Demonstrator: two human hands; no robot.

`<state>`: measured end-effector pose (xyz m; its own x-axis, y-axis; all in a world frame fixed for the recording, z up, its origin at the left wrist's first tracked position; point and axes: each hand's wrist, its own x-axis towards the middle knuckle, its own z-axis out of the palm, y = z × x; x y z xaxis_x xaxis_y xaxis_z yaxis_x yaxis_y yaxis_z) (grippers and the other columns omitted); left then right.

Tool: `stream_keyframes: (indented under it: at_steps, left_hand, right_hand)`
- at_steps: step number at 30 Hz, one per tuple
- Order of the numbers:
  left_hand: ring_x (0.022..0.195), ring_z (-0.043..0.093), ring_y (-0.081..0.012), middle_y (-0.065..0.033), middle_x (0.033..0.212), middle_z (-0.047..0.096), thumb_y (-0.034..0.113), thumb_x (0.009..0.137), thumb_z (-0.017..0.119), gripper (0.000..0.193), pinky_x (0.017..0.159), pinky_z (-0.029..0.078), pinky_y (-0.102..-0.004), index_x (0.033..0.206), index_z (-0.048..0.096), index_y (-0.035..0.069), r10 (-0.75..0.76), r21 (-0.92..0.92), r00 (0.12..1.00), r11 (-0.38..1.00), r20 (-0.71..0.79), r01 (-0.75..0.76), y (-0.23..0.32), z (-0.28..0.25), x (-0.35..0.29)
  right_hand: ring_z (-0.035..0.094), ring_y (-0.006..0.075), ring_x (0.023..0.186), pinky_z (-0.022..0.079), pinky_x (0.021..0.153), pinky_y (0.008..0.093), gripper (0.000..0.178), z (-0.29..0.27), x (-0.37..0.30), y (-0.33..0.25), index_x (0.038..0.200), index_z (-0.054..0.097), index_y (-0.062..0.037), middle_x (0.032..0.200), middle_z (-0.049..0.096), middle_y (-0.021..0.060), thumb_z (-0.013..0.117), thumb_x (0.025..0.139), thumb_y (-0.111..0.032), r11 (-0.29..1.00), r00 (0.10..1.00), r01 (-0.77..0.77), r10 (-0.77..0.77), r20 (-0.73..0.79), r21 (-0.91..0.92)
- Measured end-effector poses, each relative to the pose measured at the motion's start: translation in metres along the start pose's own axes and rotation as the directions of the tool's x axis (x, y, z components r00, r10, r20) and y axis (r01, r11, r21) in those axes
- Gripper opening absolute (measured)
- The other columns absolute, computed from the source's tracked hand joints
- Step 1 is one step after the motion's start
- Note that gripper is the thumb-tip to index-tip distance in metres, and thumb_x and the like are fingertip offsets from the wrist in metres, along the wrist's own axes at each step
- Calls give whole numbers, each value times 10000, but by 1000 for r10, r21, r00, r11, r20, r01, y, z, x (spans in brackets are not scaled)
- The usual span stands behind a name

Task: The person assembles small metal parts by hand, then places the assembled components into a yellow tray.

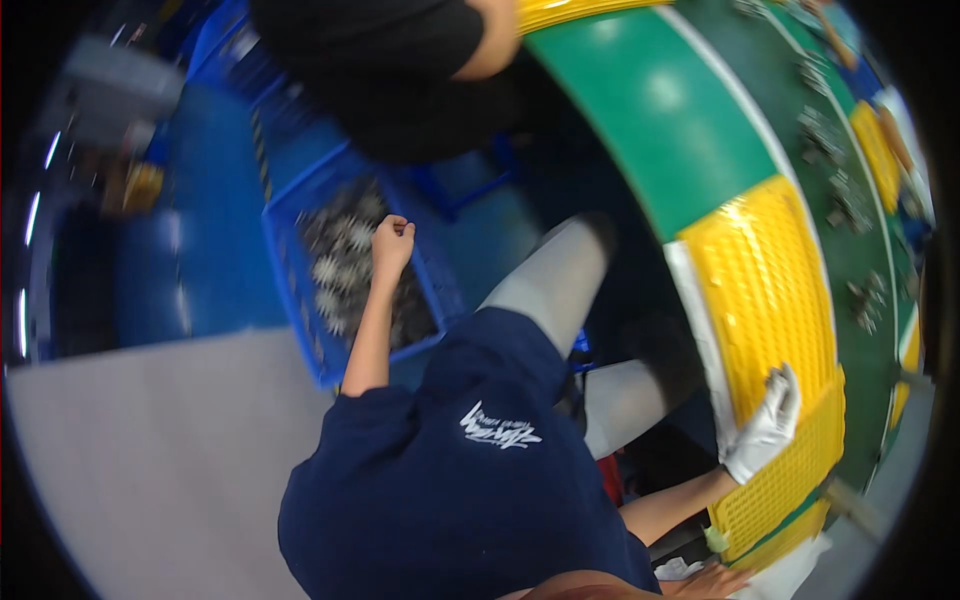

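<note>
My bare left hand (392, 245) is raised over a blue crate (290, 300) at my left side, its fingers curled in. What they hold, if anything, is too small to see. Inside the crate lie many loose grey metal parts (335, 275), some star-shaped with prongs. Over at the workbench, my right hand (764, 428), in a white glove, is above a yellow ribbed mat (765, 290). Its fingers are closed together, and anything between them is hidden.
A person in black (400, 80) is close ahead. Another person's hand (710, 580) rests at the lower right. Beyond the mats runs a dark green conveyor (790, 120) carrying metal parts (850, 205). A grey panel (150, 440) stands at left.
</note>
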<state>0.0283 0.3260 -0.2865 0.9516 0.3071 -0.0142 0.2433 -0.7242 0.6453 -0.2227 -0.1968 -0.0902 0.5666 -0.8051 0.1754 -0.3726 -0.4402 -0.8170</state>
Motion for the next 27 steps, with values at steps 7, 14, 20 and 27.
stream_keyframes:
  at_steps: [7,14,20,27]
  left_hand:
    - [1072,642,-380,-245,1132,674,316,904,672,477,913,506,-456,1231,615,-25,-493,257,861,855,128,451,-189,-34,-66]
    - [1148,601,-388,-263,1256,612,314,858,719,609,935,499,-474,1363,531,31,-557,335,734,827,388,451,-244,29,-100]
    - [1109,574,-451,-277,1165,595,165,798,735,488,954,470,-503,1223,541,23,-405,185,910,891,-86,414,-256,66,-91]
    - [959,700,-383,-234,1011,718,189,841,724,289,862,544,-466,1057,700,-1,-254,423,953,891,163,164,-279,62,-40]
  right_hand:
    - [617,187,1156,461,1028,307,342,-1,27,40,1292,622,8,1239,662,120,567,1033,-208,999,997,53,-52,61,-13]
    - [618,177,1119,453,1014,312,357,4,22,29,1278,647,-12,1209,683,101,569,1029,-256,971,998,61,-58,21,-230]
    - [636,235,1130,456,1005,339,410,-9,21,24,1282,644,-33,1243,680,131,522,1029,-332,842,987,160,-140,77,-515]
    - [661,222,1050,480,950,316,319,5,26,20,1189,701,-63,1154,713,124,590,997,-292,835,986,162,-159,52,-526]
